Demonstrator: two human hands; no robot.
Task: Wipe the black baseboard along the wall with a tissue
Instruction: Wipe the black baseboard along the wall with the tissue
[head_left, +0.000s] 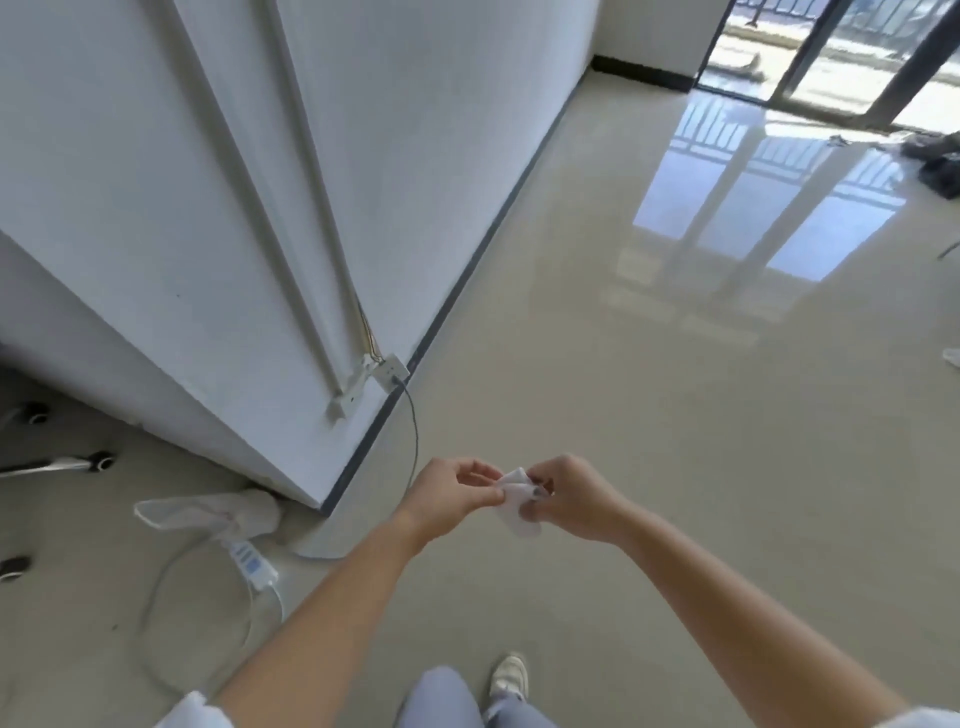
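A white tissue (515, 500) with a dark smudge near one edge is held between both hands in front of me, above the beige floor. My left hand (448, 496) pinches its left side and my right hand (571, 498) pinches its right side. The black baseboard (457, 291) runs along the foot of the white wall from the near corner, left of my hands, away toward the far glass doors. The hands are apart from the baseboard, a little to its right.
A wall socket (390, 371) with a grey cable sits low on the wall by the corner. A white power strip (253, 564), a cloth (208, 512) and chair wheels (98, 460) lie at left. Dark items (935, 161) lie far right. My shoe (510, 675) is below.
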